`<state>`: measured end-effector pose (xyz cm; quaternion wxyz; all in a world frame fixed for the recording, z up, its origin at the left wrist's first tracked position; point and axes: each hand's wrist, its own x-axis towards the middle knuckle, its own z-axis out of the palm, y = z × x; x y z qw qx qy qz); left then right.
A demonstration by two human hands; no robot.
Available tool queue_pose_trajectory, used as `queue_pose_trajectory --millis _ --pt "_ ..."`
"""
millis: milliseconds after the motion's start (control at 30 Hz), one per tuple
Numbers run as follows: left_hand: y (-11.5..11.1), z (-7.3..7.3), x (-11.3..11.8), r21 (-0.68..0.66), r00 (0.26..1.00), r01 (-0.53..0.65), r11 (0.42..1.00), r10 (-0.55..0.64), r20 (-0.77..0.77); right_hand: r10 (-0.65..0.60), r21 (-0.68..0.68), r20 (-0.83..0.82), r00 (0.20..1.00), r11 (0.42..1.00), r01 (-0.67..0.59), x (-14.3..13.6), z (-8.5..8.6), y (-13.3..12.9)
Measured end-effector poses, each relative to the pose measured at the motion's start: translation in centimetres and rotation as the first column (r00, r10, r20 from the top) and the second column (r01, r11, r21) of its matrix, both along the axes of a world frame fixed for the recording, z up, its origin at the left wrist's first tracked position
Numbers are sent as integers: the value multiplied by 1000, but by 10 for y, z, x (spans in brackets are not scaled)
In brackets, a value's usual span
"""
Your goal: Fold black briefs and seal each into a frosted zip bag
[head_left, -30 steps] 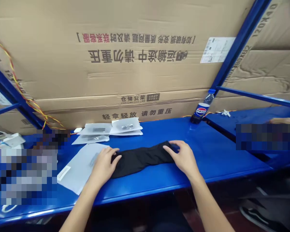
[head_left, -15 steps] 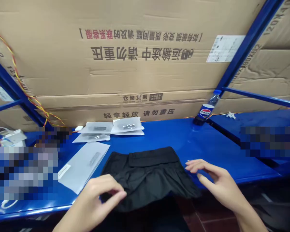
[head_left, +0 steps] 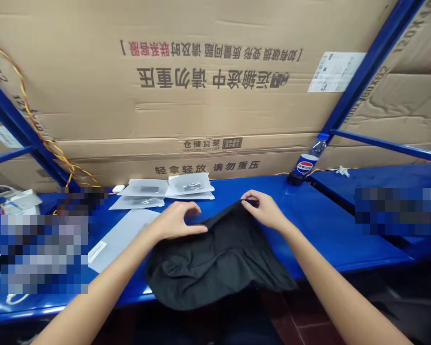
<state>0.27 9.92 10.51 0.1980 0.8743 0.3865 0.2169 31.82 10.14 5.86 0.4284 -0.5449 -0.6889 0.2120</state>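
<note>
A black skirt (head_left: 215,261) lies across the front edge of the blue table, its lower part hanging over. My right hand (head_left: 264,208) pinches the far right corner of its top edge, which is lifted a little. At the left of that same edge, my left hand (head_left: 177,220) has its thumb and fingers apart, the thumb along the cloth. Whether any cloth is under the left fingers is hard to see. The near side of the skirt is creased and rounded.
Frosted zip bags (head_left: 143,189) lie at the back, and a larger frosted bag (head_left: 124,239) is partly under my left forearm. A cola bottle (head_left: 305,165) stands by the right blue post (head_left: 355,81). A cardboard sheet (head_left: 215,110) backs the blue table (head_left: 316,230).
Both hands have moved forward to the skirt's far edge. My right hand has taken hold of its right corner and raised it. The flap at the top no longer shows.
</note>
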Motion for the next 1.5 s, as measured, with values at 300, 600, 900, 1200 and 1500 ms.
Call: queue_pose_trajectory --millis 300,600,900,1200,1500 --pt "26 -31 1 -105 992 -95 990 103 69 -136 -53 22 990 989 137 1 -38 33" --pt "19 -37 9 4 988 -93 996 91 124 -96 -66 39 995 993 98 2 -35 31" --pt "30 -32 -5 -57 971 -162 985 169 167 -39 -75 -109 993 997 31 8 -10 8" --pt "-77 -14 -48 162 988 98 982 -76 -135 140 -91 289 947 989 -118 30 -9 -127" --pt "-160 -51 -89 620 988 110 777 -18 -152 157 11 269 950 986 -166 47 -49 -176"
